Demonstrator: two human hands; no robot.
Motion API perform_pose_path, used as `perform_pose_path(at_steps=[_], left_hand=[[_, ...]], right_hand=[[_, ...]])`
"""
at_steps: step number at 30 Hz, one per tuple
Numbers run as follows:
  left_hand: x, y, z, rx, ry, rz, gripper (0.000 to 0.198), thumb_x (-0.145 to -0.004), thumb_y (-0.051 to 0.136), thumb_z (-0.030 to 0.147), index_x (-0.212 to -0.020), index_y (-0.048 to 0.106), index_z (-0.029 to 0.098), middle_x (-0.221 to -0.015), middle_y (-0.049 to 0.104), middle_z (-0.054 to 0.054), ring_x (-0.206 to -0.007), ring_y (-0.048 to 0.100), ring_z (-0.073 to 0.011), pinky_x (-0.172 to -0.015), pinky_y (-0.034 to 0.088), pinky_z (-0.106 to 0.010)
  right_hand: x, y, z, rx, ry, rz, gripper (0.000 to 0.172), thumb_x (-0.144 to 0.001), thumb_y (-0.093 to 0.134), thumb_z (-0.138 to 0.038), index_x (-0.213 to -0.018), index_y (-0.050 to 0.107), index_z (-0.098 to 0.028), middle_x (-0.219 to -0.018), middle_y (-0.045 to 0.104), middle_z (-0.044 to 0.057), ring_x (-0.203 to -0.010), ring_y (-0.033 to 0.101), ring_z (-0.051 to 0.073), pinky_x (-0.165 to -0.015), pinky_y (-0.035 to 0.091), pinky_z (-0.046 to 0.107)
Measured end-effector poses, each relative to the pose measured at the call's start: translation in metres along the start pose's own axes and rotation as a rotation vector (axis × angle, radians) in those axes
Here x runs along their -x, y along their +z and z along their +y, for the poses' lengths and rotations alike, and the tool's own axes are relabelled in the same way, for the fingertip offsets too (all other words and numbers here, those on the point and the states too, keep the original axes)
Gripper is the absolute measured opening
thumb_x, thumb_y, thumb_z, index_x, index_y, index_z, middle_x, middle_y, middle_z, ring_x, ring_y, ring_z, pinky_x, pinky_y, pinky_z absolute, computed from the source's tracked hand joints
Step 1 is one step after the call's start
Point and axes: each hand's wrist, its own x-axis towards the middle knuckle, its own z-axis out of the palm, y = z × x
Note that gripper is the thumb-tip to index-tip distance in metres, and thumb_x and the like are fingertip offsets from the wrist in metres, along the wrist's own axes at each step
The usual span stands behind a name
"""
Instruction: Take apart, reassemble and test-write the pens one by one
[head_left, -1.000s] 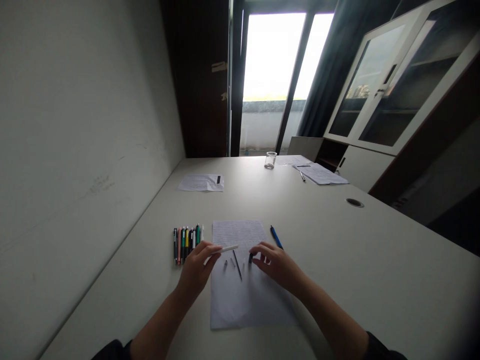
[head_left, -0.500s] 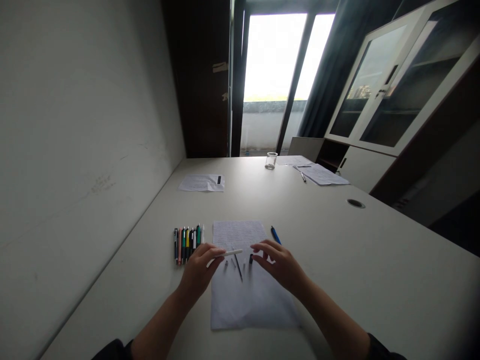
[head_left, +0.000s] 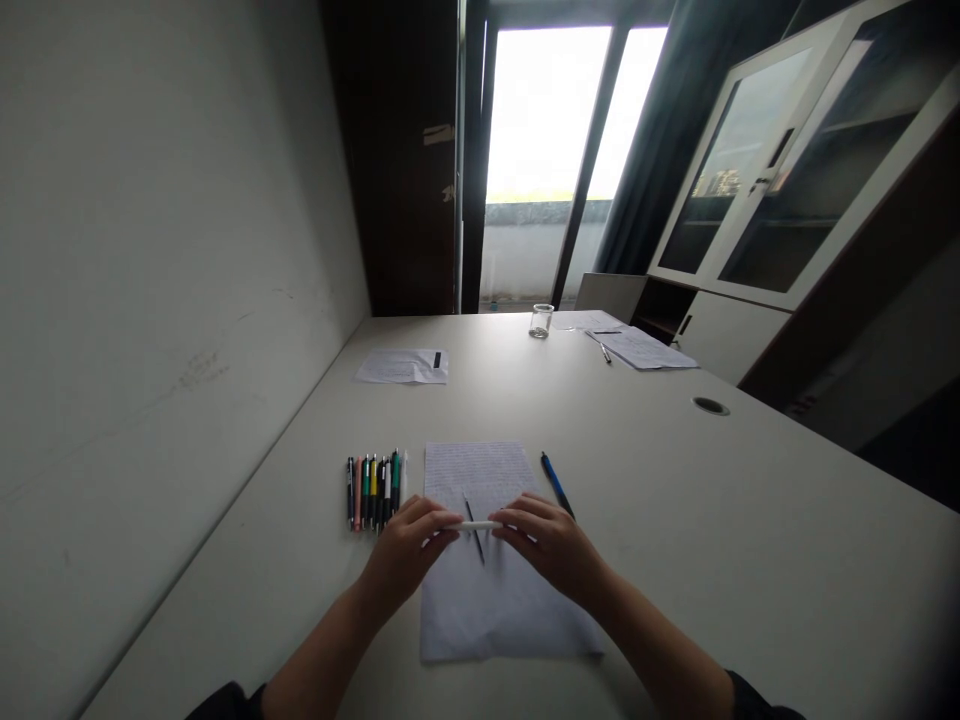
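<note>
My left hand and my right hand meet over a written sheet of paper, each pinching one end of a white pen barrel held level just above it. A thin dark refill lies on the sheet under the barrel. A row of several coloured pens lies just left of the sheet, close to my left hand. A blue pen lies at the sheet's right edge, beyond my right hand.
The white table runs along a wall on the left. Farther back lie a folded paper, a small glass jar and more sheets with a pen. A cable hole is at right. A glass-door cabinet stands beyond.
My right hand moved left and took the free end of the white barrel. Both hands drew slightly nearer me. The small parts seen earlier on the sheet are hidden under my hands.
</note>
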Motion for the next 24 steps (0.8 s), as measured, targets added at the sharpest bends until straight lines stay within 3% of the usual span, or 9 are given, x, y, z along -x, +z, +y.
perform_pose_path(at_steps=[6, 13, 24], left_hand=[[0.001, -0.002, -0.005, 0.047, -0.09, 0.063, 0.015, -0.093, 0.061, 0.023, -0.106, 0.068, 0.021, -0.095, 0.066, -0.006, -0.087, 0.064, -0.0175, -0.077, 0.055, -0.029], [-0.001, -0.004, -0.007, 0.085, -0.142, 0.102, 0.015, -0.095, 0.058, 0.023, -0.106, 0.068, 0.021, -0.096, 0.067, -0.006, -0.085, 0.065, -0.0161, -0.076, 0.055, -0.028], [-0.002, -0.005, -0.008, 0.092, -0.19, 0.127, 0.015, -0.096, 0.056, 0.028, -0.103, 0.068, 0.021, -0.095, 0.068, -0.006, -0.082, 0.065, -0.0165, -0.075, 0.054, -0.028]], right_hand=[[0.001, -0.006, 0.002, -0.022, 0.106, 0.062, 0.015, -0.096, 0.058, -0.027, -0.1, 0.071, -0.023, -0.084, 0.069, 0.005, -0.076, 0.063, 0.018, -0.071, 0.051, 0.031], [0.002, -0.011, 0.006, -0.173, 0.219, 0.217, 0.018, -0.095, 0.059, -0.033, -0.094, 0.07, -0.019, -0.085, 0.068, 0.007, -0.065, 0.059, 0.015, -0.057, 0.049, 0.027], [0.0, -0.015, 0.005, -0.24, 0.261, 0.254, 0.02, -0.094, 0.06, -0.035, -0.094, 0.072, -0.019, -0.087, 0.07, 0.008, -0.074, 0.063, 0.019, -0.067, 0.053, 0.03]])
